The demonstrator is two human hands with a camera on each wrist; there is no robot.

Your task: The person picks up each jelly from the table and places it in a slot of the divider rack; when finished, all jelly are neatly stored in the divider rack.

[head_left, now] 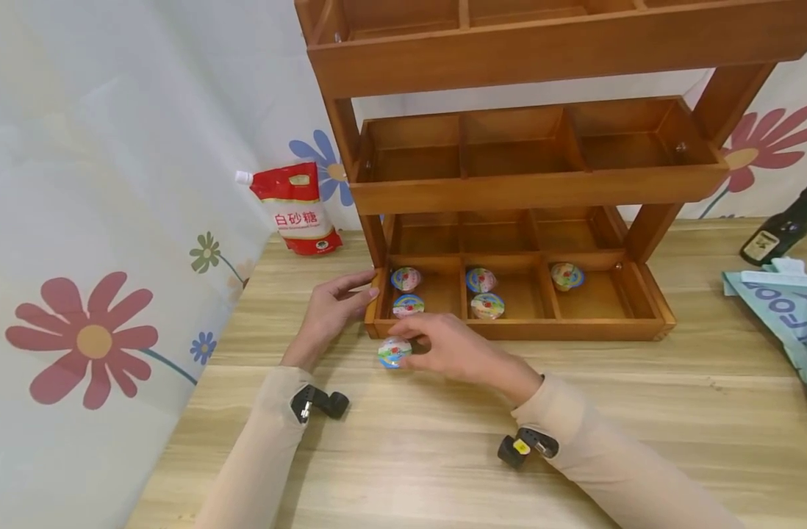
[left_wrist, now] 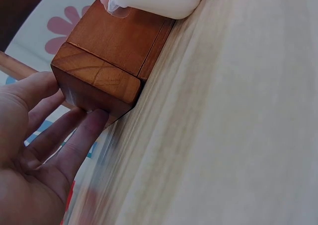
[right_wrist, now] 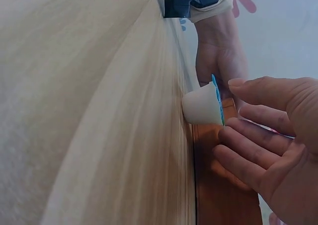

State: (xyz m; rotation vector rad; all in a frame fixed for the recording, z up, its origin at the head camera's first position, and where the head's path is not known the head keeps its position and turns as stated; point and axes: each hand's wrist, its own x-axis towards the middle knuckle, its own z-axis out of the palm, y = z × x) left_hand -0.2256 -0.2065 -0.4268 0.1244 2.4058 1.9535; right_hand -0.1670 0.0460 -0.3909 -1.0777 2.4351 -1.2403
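Observation:
My left hand rests on the left end of a brown wooden shelf rack, its extended fingers touching the end panel, as the left wrist view shows. A jelly cup with a printed foil lid stands upright on the table before the rack's left front corner. Around its lid is my right hand, thumb and fingers spread at the edge; in the right wrist view the cup's white body has its base on the wood. Whether the fingertips touch the lid is hard to tell.
Several jelly cups sit in the rack's bottom front compartments: two on the left, two in the middle, one cup on the right. A red sugar pouch stands behind at left. At right are a dark bottle and a light-blue bag.

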